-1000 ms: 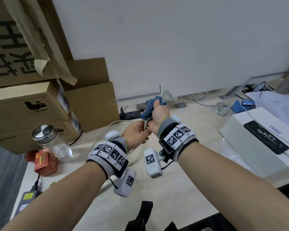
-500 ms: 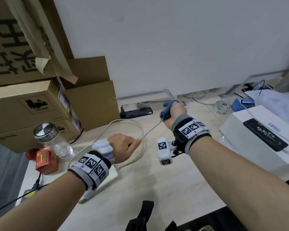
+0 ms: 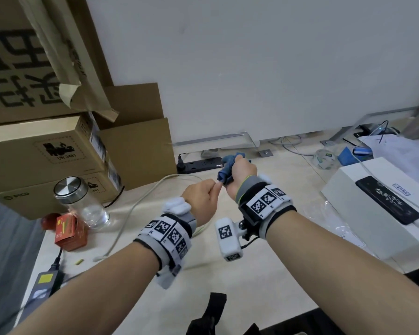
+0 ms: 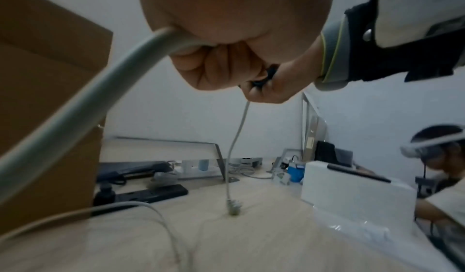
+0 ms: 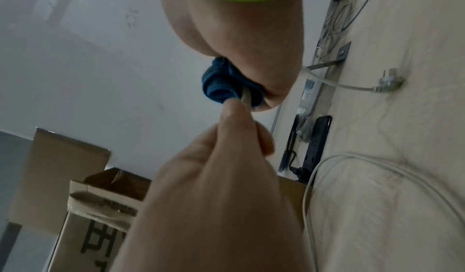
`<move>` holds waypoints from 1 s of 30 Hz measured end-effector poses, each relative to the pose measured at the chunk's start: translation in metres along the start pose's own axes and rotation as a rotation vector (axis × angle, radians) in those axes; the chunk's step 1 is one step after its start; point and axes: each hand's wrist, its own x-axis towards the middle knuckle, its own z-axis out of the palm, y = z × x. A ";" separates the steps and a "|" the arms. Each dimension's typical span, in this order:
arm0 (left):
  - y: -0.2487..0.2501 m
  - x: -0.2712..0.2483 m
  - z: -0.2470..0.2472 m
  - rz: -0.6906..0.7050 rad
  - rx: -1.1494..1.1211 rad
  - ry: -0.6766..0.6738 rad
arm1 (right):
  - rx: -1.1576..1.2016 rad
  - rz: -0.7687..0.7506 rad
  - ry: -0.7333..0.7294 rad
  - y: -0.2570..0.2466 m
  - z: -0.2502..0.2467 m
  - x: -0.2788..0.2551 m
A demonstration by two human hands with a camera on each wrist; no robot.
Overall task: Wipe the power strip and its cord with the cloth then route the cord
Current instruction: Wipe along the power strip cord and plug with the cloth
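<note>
My right hand point(image 3: 242, 174) grips a bunched blue cloth point(image 3: 226, 166) that is wrapped round the pale grey cord point(image 5: 245, 97). My left hand point(image 3: 202, 198) pinches the same cord between thumb and fingers, right against the cloth. From my left fist the cord point(image 4: 75, 107) runs down and loops over the table point(image 3: 140, 201). Below my right hand point(image 4: 271, 89) the cord's free end hangs down, its plug point(image 4: 232, 208) lying on the table. A black power strip point(image 3: 198, 164) lies at the back by the wall. The cord's other end is hidden under my left forearm.
Stacked cardboard boxes point(image 3: 46, 153) fill the left. A glass jar with a metal lid point(image 3: 82, 204), a red box point(image 3: 69, 230) and a power adapter point(image 3: 46, 281) sit at the front left. A white box with a black device point(image 3: 382, 201) is at the right.
Half a second ago my hands were apart with the cord stretched between them. My left hand has since slid up the cord to the cloth, and my right hand has come slightly nearer.
</note>
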 end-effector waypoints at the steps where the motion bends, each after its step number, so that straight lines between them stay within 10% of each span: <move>1: -0.004 -0.001 -0.001 0.050 0.052 -0.032 | -0.008 -0.003 0.026 -0.004 -0.002 0.002; 9: -0.055 -0.012 -0.023 0.266 0.301 -0.150 | -0.170 -0.180 0.078 -0.044 -0.026 0.013; 15: -0.079 -0.010 -0.034 -0.052 0.613 -0.452 | -0.092 -0.152 0.088 -0.047 -0.020 0.015; 20: -0.036 -0.009 -0.010 -0.265 0.165 -0.401 | -0.015 -0.177 -0.005 -0.042 -0.008 0.002; 26: 0.003 -0.003 0.000 -0.156 -0.474 -0.204 | 0.049 -0.182 -0.013 -0.043 -0.007 0.006; 30: 0.010 -0.001 0.001 -0.120 -0.436 -0.137 | 0.091 -0.157 -0.014 -0.040 -0.009 0.005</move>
